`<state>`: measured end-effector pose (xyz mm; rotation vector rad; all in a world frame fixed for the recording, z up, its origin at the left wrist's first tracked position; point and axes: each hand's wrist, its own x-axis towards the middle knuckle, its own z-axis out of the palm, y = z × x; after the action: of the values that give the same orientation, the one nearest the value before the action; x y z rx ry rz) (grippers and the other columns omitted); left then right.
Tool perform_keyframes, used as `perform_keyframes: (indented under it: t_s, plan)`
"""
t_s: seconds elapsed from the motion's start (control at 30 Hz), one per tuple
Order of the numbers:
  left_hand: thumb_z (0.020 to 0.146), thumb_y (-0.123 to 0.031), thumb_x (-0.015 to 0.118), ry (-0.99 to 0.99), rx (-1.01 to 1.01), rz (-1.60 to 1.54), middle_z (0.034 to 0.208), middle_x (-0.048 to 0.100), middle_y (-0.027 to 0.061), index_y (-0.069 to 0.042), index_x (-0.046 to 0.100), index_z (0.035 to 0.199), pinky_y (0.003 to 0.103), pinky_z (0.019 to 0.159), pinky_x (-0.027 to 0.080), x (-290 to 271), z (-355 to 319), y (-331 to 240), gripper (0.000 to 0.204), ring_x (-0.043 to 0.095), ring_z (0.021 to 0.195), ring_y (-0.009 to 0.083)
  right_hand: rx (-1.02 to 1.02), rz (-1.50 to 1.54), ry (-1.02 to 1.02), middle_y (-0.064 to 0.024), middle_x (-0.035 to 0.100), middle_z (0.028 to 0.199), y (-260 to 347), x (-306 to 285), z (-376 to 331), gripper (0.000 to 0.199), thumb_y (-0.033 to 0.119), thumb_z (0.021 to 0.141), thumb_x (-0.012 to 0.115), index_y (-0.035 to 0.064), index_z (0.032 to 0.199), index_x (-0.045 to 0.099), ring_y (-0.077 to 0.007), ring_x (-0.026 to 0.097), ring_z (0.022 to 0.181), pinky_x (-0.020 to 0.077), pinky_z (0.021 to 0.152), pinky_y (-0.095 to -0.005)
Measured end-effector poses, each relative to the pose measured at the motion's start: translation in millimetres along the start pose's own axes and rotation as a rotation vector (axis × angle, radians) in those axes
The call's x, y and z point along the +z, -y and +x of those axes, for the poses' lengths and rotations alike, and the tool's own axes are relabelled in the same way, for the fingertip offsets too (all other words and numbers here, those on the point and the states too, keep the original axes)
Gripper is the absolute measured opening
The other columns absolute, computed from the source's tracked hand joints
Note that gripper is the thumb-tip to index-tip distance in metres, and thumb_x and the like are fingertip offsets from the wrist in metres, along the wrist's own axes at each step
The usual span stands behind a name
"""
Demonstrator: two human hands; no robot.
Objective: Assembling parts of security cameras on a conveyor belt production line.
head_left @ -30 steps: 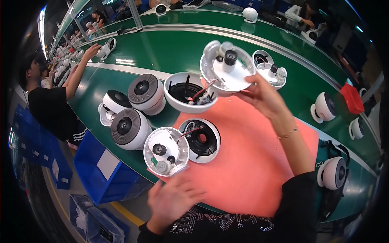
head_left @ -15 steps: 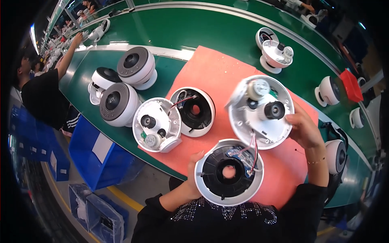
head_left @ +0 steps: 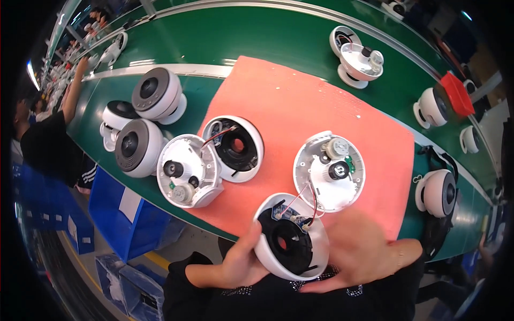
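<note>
My left hand (head_left: 241, 265) grips the rim of a round white camera housing half (head_left: 293, 251), tilted, with a black inside and a small circuit board. My right hand (head_left: 360, 250) is smeared by motion at that half's right side; its thumb points left below, and whether its fingers touch the half I cannot tell. Thin wires link the held half to a white housing half (head_left: 321, 184) with a motor and a black lens barrel, lying on the orange mat (head_left: 300, 96). Left on the mat, another opened pair rests: a lens half (head_left: 198, 155) against a black-lined half (head_left: 255, 168).
Several assembled white ball-shaped units (head_left: 140, 152) stand at the left, others (head_left: 439, 192) at the right. Another opened unit (head_left: 360, 64) sits on the green belt (head_left: 241, 32). A blue bin (head_left: 115, 214) is below the left edge. A person in black (head_left: 48, 142) reaches in at the left.
My right hand has put the lens half down on the mat and moved down beside the other half. That half, in my left hand, has tilted. The view has shifted slightly.
</note>
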<state>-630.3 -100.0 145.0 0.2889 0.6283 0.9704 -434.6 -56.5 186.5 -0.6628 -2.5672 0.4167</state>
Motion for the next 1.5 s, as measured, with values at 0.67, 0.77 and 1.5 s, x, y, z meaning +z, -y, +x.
perform_keyframes:
  t_s: [0.67, 0.77, 1.5]
  plan:
    - [0.084, 0.005, 0.041, 0.011, 0.429, 0.724, 0.129, 0.036, 0.0136, 0.0, 0.033, 0.123, 0.031, 0.097, 0.031, -23.8, 72.1, -7.6, 0.041, 0.038, 0.12, 0.019, 0.819, 0.982, -0.036, -0.0122, 0.053, 0.108, -77.5, -30.2, -3.8, 0.044, 0.009, 0.083, 0.058, -0.0012, 0.12, 0.034, -0.0154, 0.054, 0.099, 0.0488, 0.075, -0.0254]
    - [0.081, 0.002, 0.046, -0.037, 0.344, 0.624, 0.124, 0.043, 0.0148, 0.004, 0.039, 0.117, 0.03, 0.095, 0.034, -33.9, 62.9, -16.8, 0.036, 0.041, 0.118, 0.0202, 0.844, 1.009, -0.009, -0.0114, 0.055, 0.105, -75.7, -26.3, -0.1, 0.042, 0.007, 0.082, 0.06, -0.0005, 0.115, 0.036, -0.014, 0.055, 0.096, 0.0494, 0.073, -0.0246]
    - [0.068, -0.034, 0.07, -0.07, 0.179, 1.708, 0.05, 0.056, 0.0122, 0.003, 0.061, 0.064, 0.027, 0.045, 0.044, 3.7, 84.7, -92.8, 0.038, 0.058, 0.046, 0.0217, 0.479, 0.105, 0.198, -0.0113, 0.045, 0.053, -125.1, -19.4, 50.1, 0.031, 0.023, 0.083, 0.051, -0.0008, 0.064, 0.049, -0.0242, 0.046, 0.049, 0.034, 0.049, -0.035]
